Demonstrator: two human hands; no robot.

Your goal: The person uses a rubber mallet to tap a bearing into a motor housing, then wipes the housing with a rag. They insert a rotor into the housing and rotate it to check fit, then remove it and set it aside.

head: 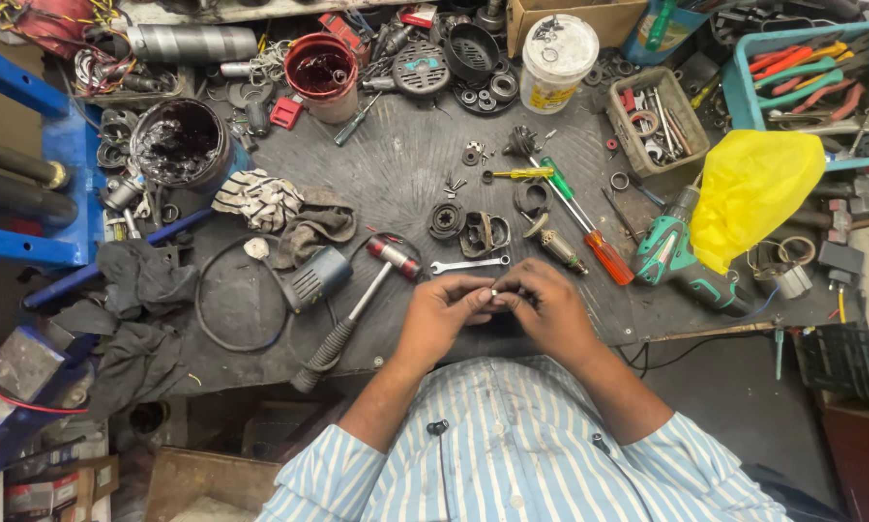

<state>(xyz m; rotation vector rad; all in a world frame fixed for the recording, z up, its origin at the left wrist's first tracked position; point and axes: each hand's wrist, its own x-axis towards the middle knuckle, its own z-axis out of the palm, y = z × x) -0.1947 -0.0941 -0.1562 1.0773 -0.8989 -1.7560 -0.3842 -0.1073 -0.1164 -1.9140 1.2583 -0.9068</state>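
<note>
My left hand point(441, 314) and my right hand point(548, 309) meet over the near edge of the dark workbench point(396, 174). Together their fingertips pinch a small light-coloured part point(493, 293), too small to identify. Just beyond the hands lie a small spanner point(470, 264), a black housing piece point(485, 234), a round black part point(446, 219) and a motor armature point(556, 246). A hammer with a red and silver head point(360, 302) lies left of my left hand.
Two screwdrivers point(589, 232), a green power tool point(668, 247) and a yellow bag point(751, 190) lie to the right. Grease tubs point(178, 142), a red cup point(321, 72), rags point(289, 208), a white bucket point(556, 60) and tool trays point(659, 118) crowd the back.
</note>
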